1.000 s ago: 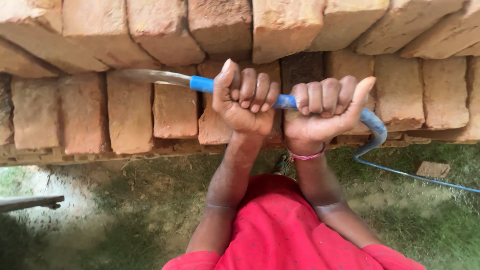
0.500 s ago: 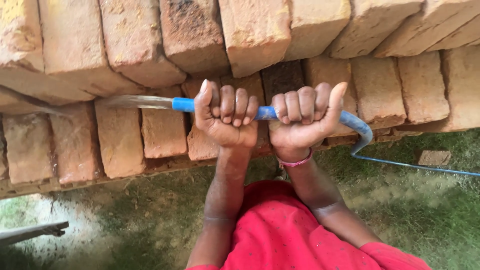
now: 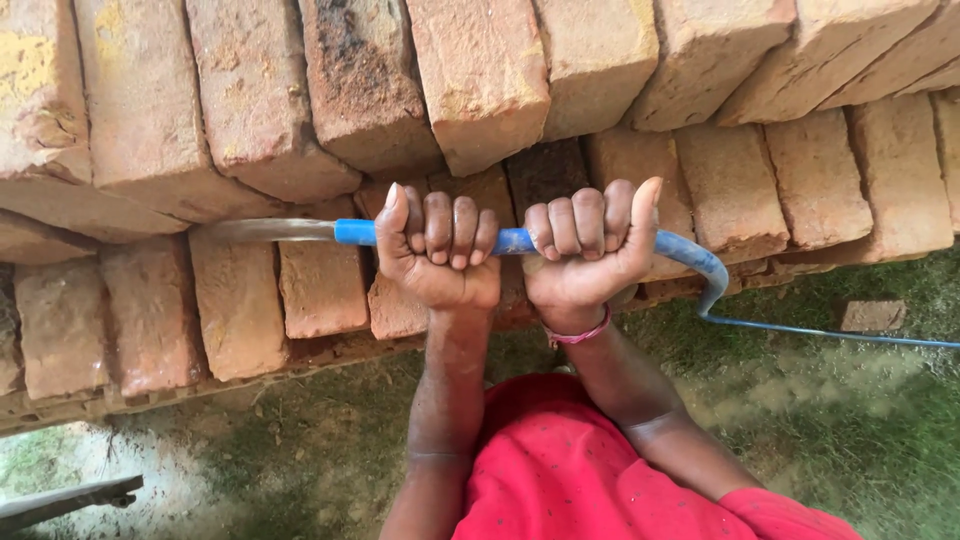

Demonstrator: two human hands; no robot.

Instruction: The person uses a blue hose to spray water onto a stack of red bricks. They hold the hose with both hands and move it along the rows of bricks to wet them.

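Both my hands grip a blue hose (image 3: 515, 241) held level in front of a stack of reddish bricks (image 3: 480, 90). My left hand (image 3: 435, 250) closes around the hose near its open end, where a stream of water (image 3: 270, 230) shoots left onto the bricks. My right hand (image 3: 590, 245) holds the hose just beside it, thumb raised, with a pink band on the wrist. Past my right hand the hose bends down and trails off right across the grass.
The brick stack fills the upper frame, its lower rows (image 3: 150, 310) wet and resting on muddy ground. A loose brick piece (image 3: 872, 315) lies on the grass at right. A grey plank (image 3: 65, 497) shows at bottom left. My red clothing fills the lower middle.
My hands and the hose have shifted left and a little lower in view while the camera tilted, bringing the bricks closer. Both grips stay the same and water keeps flowing.
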